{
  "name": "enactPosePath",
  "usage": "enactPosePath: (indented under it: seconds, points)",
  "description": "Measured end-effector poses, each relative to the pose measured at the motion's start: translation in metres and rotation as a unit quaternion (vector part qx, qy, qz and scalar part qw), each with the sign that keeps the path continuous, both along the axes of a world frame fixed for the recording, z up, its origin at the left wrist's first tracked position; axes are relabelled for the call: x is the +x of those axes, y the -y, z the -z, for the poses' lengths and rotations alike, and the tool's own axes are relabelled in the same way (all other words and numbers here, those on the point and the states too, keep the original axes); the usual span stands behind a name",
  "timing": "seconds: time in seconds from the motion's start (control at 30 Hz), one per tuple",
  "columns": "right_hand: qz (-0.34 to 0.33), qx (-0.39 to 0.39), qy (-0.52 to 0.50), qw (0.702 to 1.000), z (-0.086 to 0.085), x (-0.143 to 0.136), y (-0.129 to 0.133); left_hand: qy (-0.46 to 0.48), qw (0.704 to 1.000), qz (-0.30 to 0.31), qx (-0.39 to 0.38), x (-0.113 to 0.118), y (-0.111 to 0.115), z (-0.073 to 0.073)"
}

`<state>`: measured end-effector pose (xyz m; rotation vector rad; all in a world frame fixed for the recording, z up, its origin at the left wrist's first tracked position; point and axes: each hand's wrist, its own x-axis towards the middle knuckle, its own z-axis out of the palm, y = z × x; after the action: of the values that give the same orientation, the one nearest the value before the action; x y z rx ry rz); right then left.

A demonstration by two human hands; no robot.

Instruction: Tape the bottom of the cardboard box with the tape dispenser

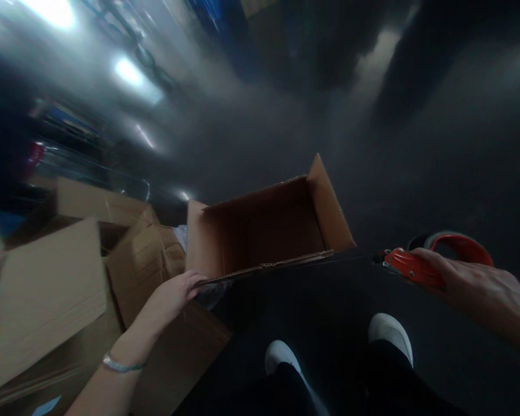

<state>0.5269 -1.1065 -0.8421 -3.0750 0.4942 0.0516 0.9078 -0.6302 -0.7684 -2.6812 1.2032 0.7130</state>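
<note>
Dark floor point(398, 185) across my remote view, white shoes point(390, 332) at bottom centre and right, cardboard boxes point(47, 300) at lower left.

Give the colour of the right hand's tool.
The tool is mostly orange-red; clearest in head view.

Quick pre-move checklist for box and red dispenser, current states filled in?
1. Left hand on box: ok, fingers on the rim near its left corner.
2. Right hand gripping red dispenser: ok.
3. Box mouth closed: not ok, open, an end flap sticking up.
4. Tape joining dispenser to box: cannot tell, too dark.
5. Box underside sealed: cannot tell, hidden.
</note>
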Motion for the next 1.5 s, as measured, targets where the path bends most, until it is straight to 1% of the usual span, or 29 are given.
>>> enactPosePath:
  seconds: [0.07, 0.13, 0.17, 0.2, 0.27, 0.3, 0.33, 0.37, 0.43, 0.5, 0.57, 0.6, 0.67, 0.77, 0.83, 0.9, 1.03, 1.13, 1.33, 1.43, 1.5]
  points:
    - [-0.007, -0.013, 0.017, 1.000, 0.002, -0.002, -0.001, 0.065, 0.997, 0.019, 0.044, -0.004, 0.010, -0.013]
    - [-0.014, -0.021, 0.043, 0.999, 0.003, -0.004, 0.000, 0.141, 0.986, 0.052, 0.064, -0.014, 0.035, -0.030]
    - [-0.016, -0.024, 0.053, 0.998, 0.004, -0.004, 0.001, 0.166, 0.982, 0.073, 0.059, -0.021, 0.055, -0.039]
    - [-0.016, -0.027, 0.060, 0.998, 0.005, -0.004, 0.001, 0.180, 0.979, 0.086, 0.039, -0.031, 0.078, -0.049]
    - [-0.016, -0.028, 0.061, 0.998, 0.006, -0.004, 0.003, 0.153, 0.984, 0.095, -0.016, -0.053, 0.135, -0.063]
    - [-0.017, -0.026, 0.061, 0.998, 0.006, -0.004, 0.003, 0.154, 0.983, 0.090, -0.045, -0.066, 0.166, -0.067]
    - [-0.019, -0.025, 0.061, 0.998, 0.006, -0.004, 0.003, 0.144, 0.982, 0.110, -0.060, -0.079, 0.197, -0.068]
    - [-0.021, -0.023, 0.060, 0.998, 0.006, -0.004, 0.004, 0.135, 0.978, 0.142, -0.066, -0.091, 0.227, -0.066]
    - [-0.024, -0.024, 0.056, 0.998, 0.004, -0.003, 0.004, 0.112, 0.968, 0.219, -0.058, -0.110, 0.280, -0.054]
    - [-0.024, -0.025, 0.043, 0.998, 0.002, -0.003, 0.005, 0.085, 0.961, 0.259, -0.046, -0.119, 0.319, -0.038]
    - [-0.019, -0.022, 0.030, 0.999, -0.002, -0.003, 0.005, 0.052, 0.962, 0.266, -0.039, -0.119, 0.340, -0.024]
    - [-0.016, -0.017, 0.026, 0.999, -0.004, -0.002, 0.006, 0.035, 0.964, 0.262, -0.036, -0.116, 0.344, -0.019]
    - [-0.013, -0.001, 0.020, 1.000, -0.007, 0.001, 0.006, 0.007, 0.970, 0.244, -0.025, -0.109, 0.343, -0.016]
    - [-0.008, 0.024, 0.014, 1.000, -0.011, 0.008, 0.009, -0.029, 0.974, 0.223, 0.001, -0.103, 0.327, -0.022]
    - [-0.009, 0.037, 0.012, 0.999, -0.014, 0.014, 0.011, -0.048, 0.973, 0.224, 0.002, -0.105, 0.315, -0.024]
    - [-0.015, 0.036, 0.017, 0.999, -0.016, 0.020, 0.013, -0.061, 0.972, 0.225, -0.005, -0.111, 0.305, -0.022]
    - [-0.033, 0.007, 0.024, 0.999, -0.022, 0.029, 0.016, -0.048, 0.975, 0.216, -0.011, -0.121, 0.291, -0.009]
    - [-0.040, 0.014, 0.020, 0.999, -0.027, 0.029, 0.017, -0.025, 0.974, 0.225, -0.024, -0.123, 0.287, -0.002]
    - [-0.046, 0.034, 0.013, 0.998, -0.028, 0.022, 0.020, -0.001, 0.969, 0.247, -0.028, -0.128, 0.284, 0.000]
    - [-0.056, 0.039, 0.018, 0.998, -0.025, 0.029, 0.026, 0.010, 0.964, 0.265, -0.030, -0.135, 0.281, 0.001]
    - [-0.073, 0.046, 0.024, 0.996, -0.022, 0.038, 0.030, 0.002, 0.958, 0.285, -0.026, -0.138, 0.276, 0.002]
